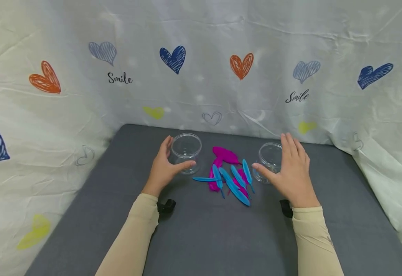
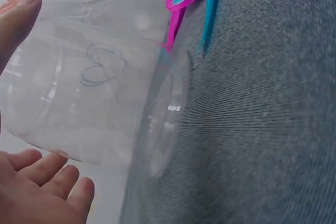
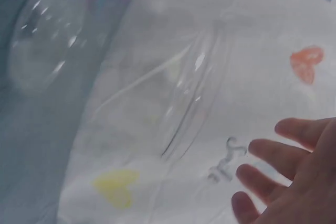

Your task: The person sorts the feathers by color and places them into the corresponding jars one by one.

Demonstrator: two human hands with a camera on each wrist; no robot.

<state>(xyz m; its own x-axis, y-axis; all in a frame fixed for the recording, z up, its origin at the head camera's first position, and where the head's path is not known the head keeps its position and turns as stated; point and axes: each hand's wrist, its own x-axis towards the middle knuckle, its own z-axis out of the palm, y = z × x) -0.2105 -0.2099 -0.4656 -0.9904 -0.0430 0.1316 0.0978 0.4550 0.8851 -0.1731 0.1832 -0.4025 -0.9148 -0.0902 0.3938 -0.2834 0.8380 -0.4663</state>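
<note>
Two clear plastic jars stand upright on a grey cloth. My left hand (image 1: pixel 162 168) is spread around the left jar (image 1: pixel 186 148), thumb in front and fingers along its far left side; in the left wrist view the fingertips are right at its wall. At the right jar (image 1: pixel 269 153), my right hand (image 1: pixel 295 174) is held with straight fingers and the thumb stretched across its front; the right wrist view has those fingers apart from the jar. Between the jars lies a loose pile of blue feathers (image 1: pixel 233 186) and magenta feathers (image 1: pixel 224 154), partly overlapping.
A dark grey cloth (image 1: pixel 215 237) covers the table. Behind it and at both sides hangs a white curtain (image 1: pixel 201 88) printed with hearts and "Smile". A black strap piece (image 1: pixel 167 206) sticks out at the left wrist, another (image 1: pixel 285 208) at the right.
</note>
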